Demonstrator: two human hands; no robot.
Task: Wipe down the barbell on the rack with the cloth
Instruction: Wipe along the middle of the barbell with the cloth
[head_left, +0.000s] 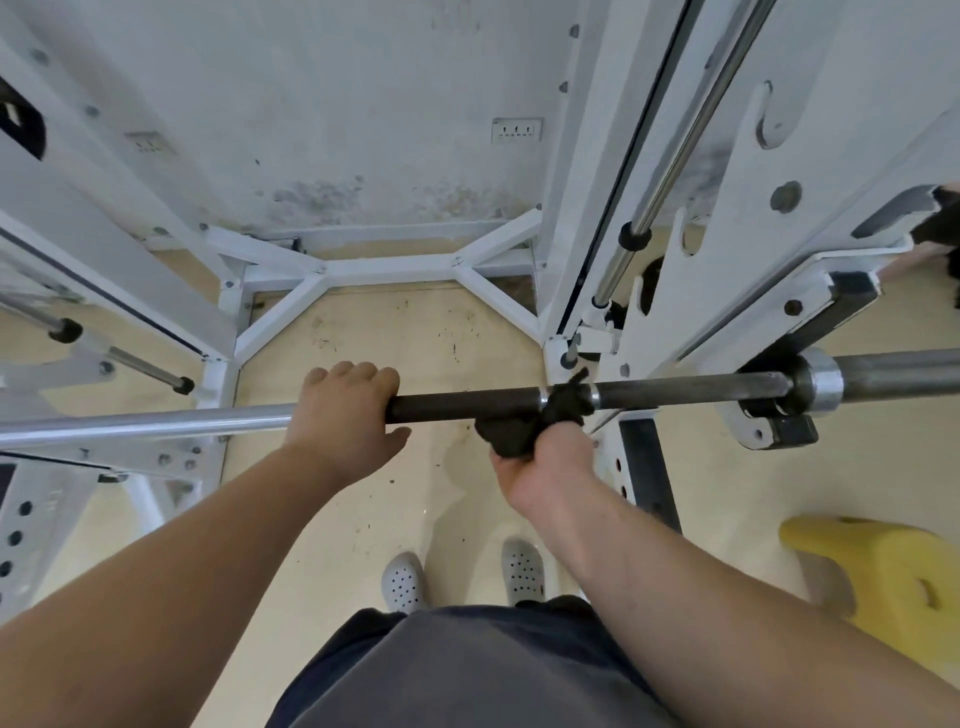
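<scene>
Now | barbell (467, 408) runs level, left-to-right | left hand (345, 421) fingers grip it | right hand (545, 467) fingers clutch cloth (563, 406)

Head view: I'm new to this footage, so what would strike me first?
A long dark steel barbell crosses the white metal rack mid-frame. The left hand grips it at centre, while the right hand holds a dark cloth against it. A yellow plastic stool sits lower right.

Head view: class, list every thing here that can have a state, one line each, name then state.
barbell: lying level across the rack
cloth: bunched, wrapped round the barbell
left hand: grips the bare barbell
right hand: grips the cloth against the barbell
rack: bearing the barbell
</scene>
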